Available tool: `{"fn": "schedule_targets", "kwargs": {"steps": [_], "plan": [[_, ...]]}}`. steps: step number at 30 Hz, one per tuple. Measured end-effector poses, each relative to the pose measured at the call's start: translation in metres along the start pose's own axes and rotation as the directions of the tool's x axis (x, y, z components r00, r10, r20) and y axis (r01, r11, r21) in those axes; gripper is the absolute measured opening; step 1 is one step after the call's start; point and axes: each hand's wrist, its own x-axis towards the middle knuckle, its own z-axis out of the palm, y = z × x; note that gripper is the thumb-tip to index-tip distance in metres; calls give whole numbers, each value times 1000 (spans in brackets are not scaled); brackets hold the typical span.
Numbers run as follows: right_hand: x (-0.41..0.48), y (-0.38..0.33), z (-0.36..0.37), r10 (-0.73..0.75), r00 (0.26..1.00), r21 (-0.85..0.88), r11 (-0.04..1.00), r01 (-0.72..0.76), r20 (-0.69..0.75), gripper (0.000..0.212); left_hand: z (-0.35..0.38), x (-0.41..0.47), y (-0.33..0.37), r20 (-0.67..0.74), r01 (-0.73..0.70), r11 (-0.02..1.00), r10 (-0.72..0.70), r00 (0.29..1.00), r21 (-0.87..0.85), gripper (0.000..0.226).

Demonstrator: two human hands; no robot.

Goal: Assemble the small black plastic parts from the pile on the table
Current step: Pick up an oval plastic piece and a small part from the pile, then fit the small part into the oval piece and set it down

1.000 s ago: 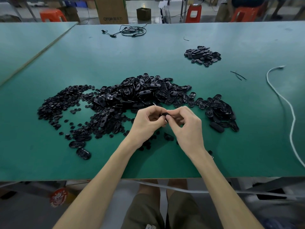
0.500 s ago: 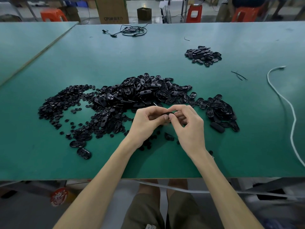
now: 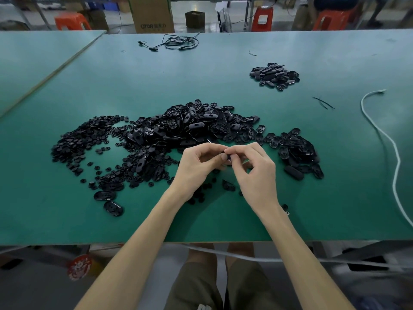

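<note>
Above green table (image 3: 223,81), just before big pile of small black plastic parts (image 3: 190,128): left hand (image 3: 196,168) and right hand (image 3: 257,173) fingertips meeting, both pinching one small black plastic piece (image 3: 226,155), mostly hidden.

We look across a green table (image 3: 223,70) that fills most of the view. A second green table (image 3: 33,59) lies along its left edge, a pale seam between them. Beyond the far edge stand a cardboard box (image 3: 152,14), a small dark box (image 3: 194,18), a left orange stool (image 3: 71,20), a red stool (image 3: 263,17) and a right orange stool (image 3: 330,19). Grey floor (image 3: 33,291) shows below the near edge. The light is even and soft.
</note>
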Motion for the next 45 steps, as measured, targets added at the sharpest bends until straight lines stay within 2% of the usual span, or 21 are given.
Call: {"fn": "schedule_targets", "kwargs": {"steps": [4, 6, 8, 10, 14, 16, 17, 19, 21, 24, 26, 28, 29, 31, 33, 35, 37, 39, 42, 45], "plan": [[2, -2, -3, 47, 988, -13, 999, -50, -149, 25, 2, 1, 1, -60, 16, 999, -18, 998, -32, 23], [5, 0, -6, 146, 951, 21, 989, -146, -272, 35, 1, 1, 0, -93, 31, 998, -36, 995, -54, 24], [6, 4, -8, 305, 888, 127, 952, -277, -343, 47, 0, 1, 0, -113, 45, 997, -51, 992, -56, 25], [7, 7, -10, 419, 836, 189, 907, -375, -353, 55, -1, 2, 0, -127, 49, 998, -55, 990, -51, 27], [8, 11, -9, 467, 811, 146, 883, -445, -352, 62, -2, 3, -1, -180, 36, 999, -42, 983, -38, 35], [8, 11, -9, 485, 798, 151, 873, -463, -357, 63, -4, 5, 0, -218, 58, 989, -87, 972, -134, 36], [8, 11, -9, 486, 794, 153, 873, -464, -364, 62, -7, 6, 2, -230, 80, 965, -140, 963, -251, 35], [7, 9, -10, 464, 794, 154, 884, -441, -393, 59, -14, 8, 5, -217, 104, 826, -264, 940, -554, 36], [6, 7, -10, 403, 808, 144, 914, -379, -431, 58, -22, 9, 8, -185, 75, 620, -345, 920, -781, 37], [5, 7, -9, 311, 843, 118, 950, -288, -440, 49, -26, 9, 12, -129, 19, 360, -383, 915, -933, 37], [5, 7, -8, 244, 906, 46, 969, -243, -347, 34, -27, 9, 14, -105, -1, 266, -375, 921, -964, 35], [4, 6, -5, 128, 983, -74, 988, -138, -129, 20, -26, 9, 15, -95, -16, 217, -362, 927, -976, 33], [3, 4, -2, 44, 999, -111, 993, -45, -9, 17, -27, 9, 16, -93, -21, 201, -358, 929, -979, 32], [-1, 0, 5, -150, 971, -200, 962, 186, 185, 17, -27, 9, 15, -89, -26, 179, -353, 932, -984, 30], [-5, -1, 11, -274, 903, -288, 882, 373, 330, 20, -27, 9, 15, -89, -24, 185, -351, 932, -982, 30], [-7, 1, 15, -290, 857, -340, 826, 449, 426, 28, -27, 9, 15, -106, -16, 243, -362, 926, -970, 30], [-8, 3, 16, -240, 849, -385, 810, 442, 470, 37, -27, 9, 15, -124, 14, 341, -380, 917, -940, 31], [-8, 2, 17, -189, 858, -418, 810, 411, 477, 43, -27, 9, 14, -131, 37, 397, -387, 913, -917, 30], [-8, -1, 17, -166, 862, -423, 817, 392, 479, 46, -27, 9, 14, -129, 58, 430, -392, 911, -901, 28], [-6, -1, 17, -118, 824, -410, 822, 394, 555, 51, -25, 9, 14, -130, 51, 415, -397, 908, -908, 25]]}}
